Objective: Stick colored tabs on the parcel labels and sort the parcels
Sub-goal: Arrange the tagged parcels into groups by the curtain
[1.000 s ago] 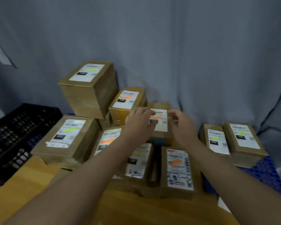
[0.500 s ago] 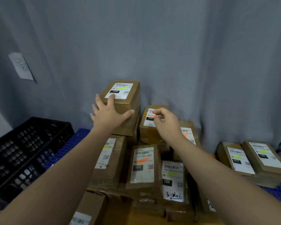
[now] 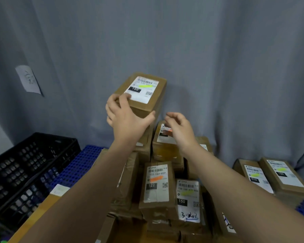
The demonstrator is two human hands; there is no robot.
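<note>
Left hand [image 3: 128, 120] grips the near-left corner of the topmost brown cardboard parcel [image 3: 146, 109], fingers curled over its top edge, thumb spread along the near face (its white label [image 3: 139, 95] bears a yellow-green tab [image 3: 145, 86]). The parcel crowns the pile at the back edge of the blue perforated pallet [image 3: 81, 165]. Right hand [image 3: 181, 130] hovers over a lower, orange-tabbed brown parcel [image 3: 165, 151], fingers loosely curled, pinching nothing visible.

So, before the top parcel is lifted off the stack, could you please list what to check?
1. Left hand holds the top parcel: ok, fingers curl over its near corner.
2. Top parcel tabbed: ok, yellow-green tab shows.
3. Right hand free to help: ok, it seems to hold nothing.
4. Parcel under the right hand tabbed: ok, orange tab.
5. Room beside the yellow-tabbed parcels at right: cannot tell.
</note>
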